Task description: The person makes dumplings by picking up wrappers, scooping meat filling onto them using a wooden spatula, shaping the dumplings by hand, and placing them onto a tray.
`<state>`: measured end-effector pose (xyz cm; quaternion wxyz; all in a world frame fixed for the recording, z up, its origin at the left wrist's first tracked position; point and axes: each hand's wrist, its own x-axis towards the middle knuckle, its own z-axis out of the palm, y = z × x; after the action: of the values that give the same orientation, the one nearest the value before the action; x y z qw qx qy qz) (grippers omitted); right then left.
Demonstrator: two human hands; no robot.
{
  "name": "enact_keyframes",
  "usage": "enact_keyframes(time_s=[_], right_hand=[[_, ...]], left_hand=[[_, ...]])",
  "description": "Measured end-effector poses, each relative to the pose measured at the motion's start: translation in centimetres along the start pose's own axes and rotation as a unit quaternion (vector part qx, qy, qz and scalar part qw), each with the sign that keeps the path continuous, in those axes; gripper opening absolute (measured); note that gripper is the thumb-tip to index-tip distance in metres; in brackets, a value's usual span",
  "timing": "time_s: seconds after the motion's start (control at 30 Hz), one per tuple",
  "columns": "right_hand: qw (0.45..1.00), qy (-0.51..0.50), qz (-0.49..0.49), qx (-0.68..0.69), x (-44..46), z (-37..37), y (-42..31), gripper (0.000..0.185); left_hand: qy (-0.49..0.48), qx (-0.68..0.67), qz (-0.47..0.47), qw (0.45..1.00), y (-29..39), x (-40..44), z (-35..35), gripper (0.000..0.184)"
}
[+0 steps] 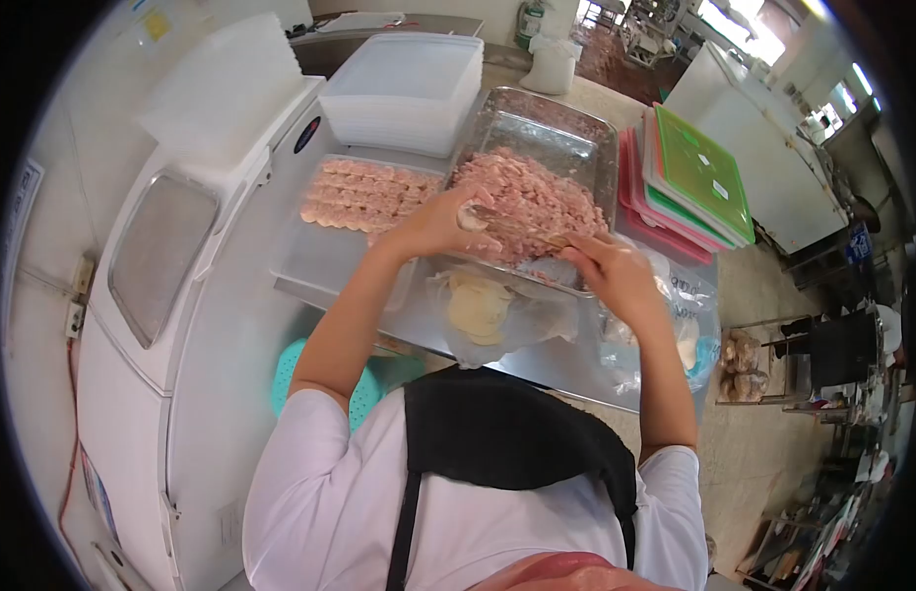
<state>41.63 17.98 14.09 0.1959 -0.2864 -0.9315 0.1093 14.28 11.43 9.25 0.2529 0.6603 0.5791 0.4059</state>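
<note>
Ground meat [532, 192] fills the lower part of a metal tray [566, 123]. Over its left side is my left hand [446, 225], its fingers curled round a small pale piece that I cannot identify. My right hand [611, 268], at the tray's lower right edge, grips a thin utensil [547, 237] that points left towards my left hand. To the left, rows of shaped meat portions [364, 195] lie on a clear plastic tray [305, 258]. Nearest my body, a pale yellow mass [480, 307] sits in clear plastic.
Stacked clear containers [404, 94] stand behind the portions. Green, white and pink lids [699, 177] are piled right of the metal tray. Clear plastic bags [685, 325] lie at the right edge. A white chest freezer [222, 335] is at left, with a turquoise basket [291, 379] below the table.
</note>
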Motion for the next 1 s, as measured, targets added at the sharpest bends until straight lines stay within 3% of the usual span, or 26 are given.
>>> enact_keyframes(time_s=[0.13, 0.23, 0.27, 0.33, 0.43, 0.5, 0.53, 0.63, 0.67, 0.83, 0.93, 1.0], right_hand=[[0.993, -0.009, 0.020, 0.117, 1.2, 0.6, -3.7, 0.029], [0.994, 0.010, -0.008, 0.113, 2.1, 5.3, -6.3, 0.027], [0.989, -0.048, 0.038, 0.132, 2.2, 5.5, -6.9, 0.030], [0.987, -0.048, 0.059, 0.145, 2.2, 5.8, -7.4, 0.028], [0.983, 0.001, 0.066, 0.172, 0.7, 7.4, -6.6, 0.029], [0.977, 0.042, 0.088, 0.192, -1.3, 8.6, -5.4, 0.031], [0.964, 0.041, 0.138, 0.224, -2.3, 8.8, -5.4, 0.030], [0.921, 0.036, 0.258, 0.290, -5.7, 9.3, -5.5, 0.028], [0.912, 0.032, 0.282, 0.296, -6.8, 9.6, -5.2, 0.027], [0.878, 0.043, 0.363, 0.310, -9.6, 9.6, -5.5, 0.027], [0.876, 0.052, 0.368, 0.309, -9.9, 9.8, -5.4, 0.027], [0.867, 0.052, 0.379, 0.320, -9.7, 9.3, -5.6, 0.027]], left_hand=[[0.010, 0.030, -0.060, 0.998, -1.1, -2.8, -3.4, 0.040], [0.033, -0.015, 0.042, 0.998, -2.8, -3.5, -5.3, 0.042], [0.050, 0.011, 0.042, 0.998, -4.1, -3.8, -5.8, 0.044], [0.085, 0.064, 0.040, 0.993, -6.3, -5.0, -7.1, 0.049], [0.049, -0.027, -0.084, 0.995, -8.3, -7.7, -10.2, 0.045], [0.033, 0.022, -0.123, 0.992, -12.2, -9.3, -11.6, 0.047], [0.026, 0.047, -0.140, 0.989, -14.5, -10.0, -11.6, 0.049], [0.110, 0.145, -0.034, 0.983, -22.4, -12.3, -9.0, 0.049], [0.119, 0.136, -0.054, 0.982, -23.2, -12.6, -8.4, 0.052], [0.167, 0.121, -0.141, 0.968, -22.0, -12.3, -6.2, 0.075], [0.080, 0.112, -0.204, 0.969, -20.6, -11.2, -6.0, 0.088], [0.082, 0.107, -0.202, 0.970, -20.2, -11.1, -5.5, 0.088]])
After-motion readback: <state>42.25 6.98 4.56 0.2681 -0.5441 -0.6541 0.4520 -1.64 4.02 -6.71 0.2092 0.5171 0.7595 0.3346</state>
